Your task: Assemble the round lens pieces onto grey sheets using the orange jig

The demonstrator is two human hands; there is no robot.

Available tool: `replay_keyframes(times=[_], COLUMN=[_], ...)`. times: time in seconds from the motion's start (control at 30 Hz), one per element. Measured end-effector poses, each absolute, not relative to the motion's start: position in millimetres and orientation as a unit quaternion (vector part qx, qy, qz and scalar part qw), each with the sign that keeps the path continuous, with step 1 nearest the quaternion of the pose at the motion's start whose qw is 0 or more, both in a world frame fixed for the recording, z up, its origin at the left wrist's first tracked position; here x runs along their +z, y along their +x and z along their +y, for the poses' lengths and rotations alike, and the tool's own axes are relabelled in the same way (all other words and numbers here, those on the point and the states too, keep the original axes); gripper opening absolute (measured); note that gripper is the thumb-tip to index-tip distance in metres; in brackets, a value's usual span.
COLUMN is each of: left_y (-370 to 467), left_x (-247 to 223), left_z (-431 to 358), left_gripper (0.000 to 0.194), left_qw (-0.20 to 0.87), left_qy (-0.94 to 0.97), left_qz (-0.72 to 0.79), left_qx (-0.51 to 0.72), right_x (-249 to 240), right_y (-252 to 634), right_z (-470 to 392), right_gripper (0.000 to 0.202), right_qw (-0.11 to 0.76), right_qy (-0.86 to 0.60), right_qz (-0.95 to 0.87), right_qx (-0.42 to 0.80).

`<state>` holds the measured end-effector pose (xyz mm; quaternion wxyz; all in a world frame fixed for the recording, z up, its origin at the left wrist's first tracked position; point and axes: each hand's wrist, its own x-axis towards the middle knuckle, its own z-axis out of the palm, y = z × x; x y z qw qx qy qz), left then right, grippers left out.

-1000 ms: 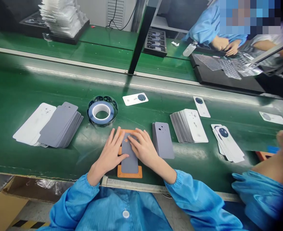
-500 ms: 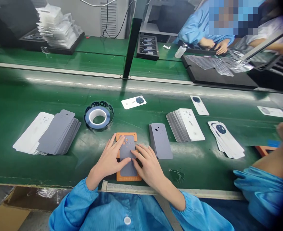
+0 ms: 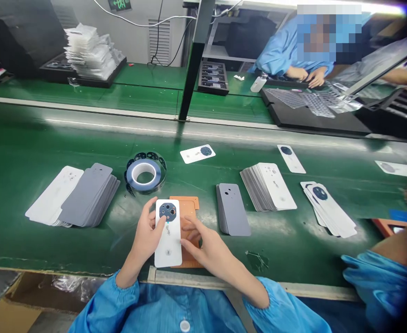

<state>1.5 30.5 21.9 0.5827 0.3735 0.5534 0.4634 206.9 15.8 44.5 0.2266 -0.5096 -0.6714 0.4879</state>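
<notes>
1. The left grip [image 3: 146,236] is closed on the white panel [image 3: 168,245]: the thumb lies on its face, and the fingers seem to support it from behind, at the left edge.
2. The right grip [image 3: 206,243] is half open, with loosely bent fingers. Its thumb is at the panel's right edge; whether it touches, I cannot tell.
3. The panel is therefore between the two grips, with its printed face up, and it covers the left part of the orange fixture [image 3: 185,208].
4. The left thumb is just at the dark camera patch [image 3: 167,212]. If it presses or slides there, I think the patch could get a mark, or even shift.
5. The hold is mainly on one side, so the panel may tilt or turn if the right thumb pushes its free edge.
6. The lower end is near the front edge of the tabletop [image 3: 85,247]. A weak pinch could let the panel fall from there.
7. Just to the right of the right grip stands the grey stack [image 3: 236,210]; a wide elbow or wrist movement could spread it.
</notes>
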Motion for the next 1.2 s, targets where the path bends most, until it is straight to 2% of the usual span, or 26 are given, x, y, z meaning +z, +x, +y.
replay_keyframes(times=[0.07, 0.17, 0.23, 0.37, 0.43, 0.47, 0.53, 0.6, 0.7, 0.8, 0.9, 1.2], left_y=[3.7, 2.0, -5.0, -28.1, -38.5, -42.6, -48.2, -51.7, -56.0, -60.4, -63.1, -59.1], left_x=[25.0, 30.6, 33.5, 32.3, 26.9, 23.2, 15.2, 7.8, 1.7, 2.0, 5.5, 14.0], left_z=[32.9, 35.7, 37.2, 41.3, 44.9, 47.0, 51.0, 54.0, 55.2, 53.8, 52.0, 42.4], left_gripper=[0.077, 0.074, 0.064, 0.036, 0.04, 0.047, 0.059, 0.062, 0.052, 0.042, 0.04, 0.043], left_qw=[0.605, 0.563, 0.469, 0.178, 0.091, 0.085, 0.138, 0.224, 0.304, 0.337, 0.36, 0.464], left_qy=[0.349, 0.371, 0.418, 0.516, 0.528, 0.524, 0.507, 0.484, 0.461, 0.453, 0.443, 0.399], left_qz=[0.529, 0.529, 0.556, 0.617, 0.651, 0.672, 0.709, 0.725, 0.717, 0.706, 0.7, 0.648], left_qx=[0.483, 0.516, 0.543, 0.566, 0.538, 0.516, 0.47, 0.436, 0.425, 0.427, 0.43, 0.454], right_x=[37.7, 36.3, 38.0, 34.9, 29.9, 27.4, 23.4, 21.2, 19.3, 17.4, 15.3, 10.2], right_y=[203.6, 200.6, 202.0, 205.1, 199.8, 194.6, 180.4, 164.2, 144.5, 135.1, 134.0, 177.7], right_z=[23.3, 46.6, 76.3, 167.9, 218.0, 240.8, 278.7, 304.7, 323.8, 328.3, 325.4, 279.1], right_gripper=[0.065, 0.06, 0.055, 0.054, 0.05, 0.048, 0.042, 0.035, 0.027, 0.026, 0.022, 0.036], right_qw=[0.239, 0.292, 0.332, 0.371, 0.357, 0.353, 0.336, 0.308, 0.254, 0.203, 0.164, 0.105], right_qy=[-0.485, -0.468, -0.48, -0.54, -0.581, -0.59, -0.606, -0.622, -0.646, -0.67, -0.684, -0.658], right_qz=[-0.619, -0.563, -0.546, -0.542, -0.549, -0.554, -0.568, -0.586, -0.618, -0.649, -0.671, -0.731], right_qx=[0.57, 0.615, 0.602, 0.527, 0.483, 0.468, 0.444, 0.418, 0.369, 0.298, 0.234, 0.147])
